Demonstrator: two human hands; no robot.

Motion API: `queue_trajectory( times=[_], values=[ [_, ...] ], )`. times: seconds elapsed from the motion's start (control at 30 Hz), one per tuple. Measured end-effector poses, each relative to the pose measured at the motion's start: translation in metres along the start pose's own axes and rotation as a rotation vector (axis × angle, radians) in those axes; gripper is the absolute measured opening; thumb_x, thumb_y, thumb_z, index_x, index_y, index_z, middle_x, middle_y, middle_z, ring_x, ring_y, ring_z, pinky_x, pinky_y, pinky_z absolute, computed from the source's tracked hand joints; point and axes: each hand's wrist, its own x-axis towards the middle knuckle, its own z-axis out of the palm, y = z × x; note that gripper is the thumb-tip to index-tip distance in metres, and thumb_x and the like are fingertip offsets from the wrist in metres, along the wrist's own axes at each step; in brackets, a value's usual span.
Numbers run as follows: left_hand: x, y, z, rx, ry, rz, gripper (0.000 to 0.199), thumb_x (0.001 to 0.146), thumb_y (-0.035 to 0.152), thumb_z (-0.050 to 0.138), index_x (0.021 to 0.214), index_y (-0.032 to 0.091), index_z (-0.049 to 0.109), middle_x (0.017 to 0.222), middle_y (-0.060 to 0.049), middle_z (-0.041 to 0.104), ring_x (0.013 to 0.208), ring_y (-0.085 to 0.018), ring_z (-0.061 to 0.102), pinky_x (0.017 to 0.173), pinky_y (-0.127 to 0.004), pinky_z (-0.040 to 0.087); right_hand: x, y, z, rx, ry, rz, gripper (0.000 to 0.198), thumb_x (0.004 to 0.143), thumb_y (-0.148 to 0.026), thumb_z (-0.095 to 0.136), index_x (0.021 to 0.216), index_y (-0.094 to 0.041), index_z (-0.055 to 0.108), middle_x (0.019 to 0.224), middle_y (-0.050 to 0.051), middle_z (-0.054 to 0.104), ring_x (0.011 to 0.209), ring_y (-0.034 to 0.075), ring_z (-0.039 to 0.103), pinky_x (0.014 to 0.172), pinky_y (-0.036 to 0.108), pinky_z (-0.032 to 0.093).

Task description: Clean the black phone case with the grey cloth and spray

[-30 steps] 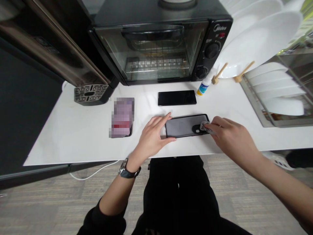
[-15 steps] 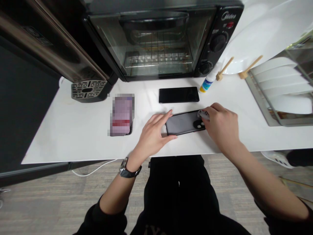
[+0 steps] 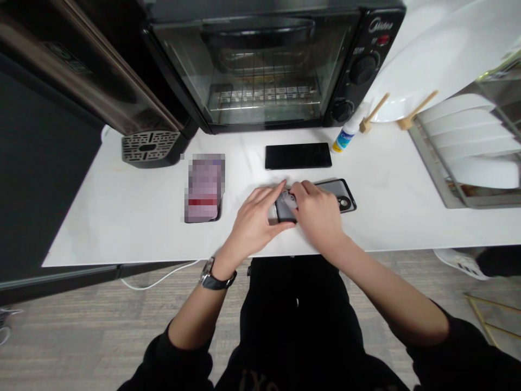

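A grey phone case (image 3: 331,188) with a black rim lies on the white counter, its camera cutout at the right end. I cannot tell whether a phone is inside. My left hand (image 3: 255,220) grips the case's left end, thumb at the near edge and fingers at the far edge. Pinched in my right hand (image 3: 319,212) is a small crumpled greyish cloth or wipe (image 3: 288,199), pressed on the case's left part. The right hand covers the middle of the case. Just beyond lies a black phone (image 3: 298,156), screen up.
A toaster oven (image 3: 260,127) stands behind. To the left are another phone (image 3: 203,187), its screen blurred, and a machine's drip tray (image 3: 150,147). Toward the right are a spray bottle (image 3: 344,138), wooden stands (image 3: 405,124) and a dish rack (image 3: 443,193) with white dishes.
My right hand has moved left with the cloth, from the camera end of the case to its left end near my left hand. The left hand stays in place.
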Motion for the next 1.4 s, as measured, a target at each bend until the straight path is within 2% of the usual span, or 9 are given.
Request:
queue_trajectory(
  times=[0.13, 0.33, 0.47, 0.6, 0.7, 0.9, 1.13, 1.23, 1.4],
  values=[
    [-0.001, -0.001, 0.001, 0.001, 0.003, -0.007, 0.095, 0.086, 0.033, 0.087, 0.165, 0.025, 0.035, 0.146, -0.012, 0.063, 0.136, -0.032, 0.056, 0.117, -0.05, 0.048, -0.001, -0.006, -0.001, 0.12, -0.086, -0.126, 0.025, 0.098, -0.008, 0.055, 0.116, -0.013, 0.07, 0.105, 0.011, 0.076, 0.086, 0.022, 0.07, 0.065, 0.033, 0.039],
    [-0.002, 0.001, 0.001, -0.004, -0.012, -0.01, 0.099, 0.087, 0.04, 0.087, 0.167, 0.031, 0.029, 0.15, -0.008, 0.062, 0.137, -0.032, 0.054, 0.117, -0.052, 0.047, -0.014, 0.023, -0.023, 0.134, -0.218, -0.242, 0.007, 0.095, -0.013, 0.067, 0.091, -0.018, 0.07, 0.091, 0.004, 0.074, 0.08, 0.019, 0.069, 0.063, 0.032, 0.033],
    [-0.002, 0.001, 0.0, 0.004, -0.009, -0.02, 0.1, 0.084, 0.035, 0.09, 0.166, 0.03, 0.032, 0.15, -0.007, 0.062, 0.137, -0.031, 0.054, 0.118, -0.05, 0.046, -0.027, 0.056, -0.037, 0.02, -0.2, -0.213, 0.011, 0.089, -0.007, 0.067, 0.09, -0.019, 0.068, 0.091, 0.004, 0.073, 0.081, 0.02, 0.068, 0.065, 0.032, 0.034],
    [-0.002, 0.0, 0.0, 0.007, -0.007, -0.011, 0.098, 0.085, 0.034, 0.089, 0.165, 0.029, 0.033, 0.149, -0.007, 0.063, 0.137, -0.031, 0.054, 0.118, -0.05, 0.046, -0.042, 0.091, -0.041, -0.139, -0.133, -0.104, 0.003, 0.092, -0.016, 0.066, 0.092, -0.018, 0.067, 0.087, 0.005, 0.072, 0.074, 0.021, 0.065, 0.061, 0.033, 0.031],
    [-0.001, 0.001, 0.0, 0.007, -0.008, 0.001, 0.097, 0.084, 0.033, 0.089, 0.164, 0.03, 0.035, 0.148, -0.007, 0.064, 0.136, -0.031, 0.055, 0.117, -0.051, 0.046, -0.049, 0.098, -0.037, -0.194, -0.069, -0.002, 0.006, 0.095, -0.019, 0.061, 0.093, -0.018, 0.067, 0.085, 0.007, 0.072, 0.071, 0.021, 0.063, 0.06, 0.033, 0.029],
    [-0.001, 0.003, -0.001, -0.002, 0.0, -0.028, 0.093, 0.085, 0.033, 0.088, 0.163, 0.03, 0.038, 0.147, -0.007, 0.064, 0.135, -0.032, 0.056, 0.117, -0.052, 0.046, -0.032, 0.08, -0.019, -0.21, 0.029, 0.178, 0.011, 0.092, -0.018, 0.059, 0.098, -0.017, 0.068, 0.088, 0.01, 0.074, 0.069, 0.022, 0.064, 0.058, 0.033, 0.027],
    [0.0, 0.003, -0.001, -0.018, 0.003, -0.033, 0.095, 0.083, 0.029, 0.091, 0.162, 0.028, 0.039, 0.146, -0.007, 0.065, 0.134, -0.031, 0.056, 0.118, -0.05, 0.046, -0.001, 0.05, -0.01, -0.133, -0.045, 0.304, 0.012, 0.091, -0.017, 0.063, 0.102, -0.013, 0.068, 0.095, 0.014, 0.077, 0.074, 0.025, 0.067, 0.06, 0.034, 0.028],
    [0.001, 0.003, -0.001, -0.024, 0.002, -0.031, 0.095, 0.082, 0.03, 0.091, 0.162, 0.029, 0.04, 0.145, -0.008, 0.065, 0.134, -0.031, 0.056, 0.118, -0.051, 0.046, 0.004, 0.025, -0.009, -0.016, -0.108, 0.262, 0.015, 0.092, -0.014, 0.062, 0.105, -0.013, 0.07, 0.098, 0.014, 0.077, 0.079, 0.025, 0.069, 0.064, 0.034, 0.033],
    [0.0, 0.002, -0.002, -0.024, -0.001, -0.021, 0.092, 0.086, 0.025, 0.086, 0.164, 0.028, 0.038, 0.145, -0.009, 0.064, 0.134, -0.031, 0.056, 0.117, -0.05, 0.047, 0.001, -0.004, -0.008, 0.213, -0.173, -0.044, 0.028, 0.095, -0.005, 0.05, 0.11, -0.014, 0.071, 0.107, 0.012, 0.077, 0.09, 0.023, 0.07, 0.072, 0.032, 0.04]
  ],
)
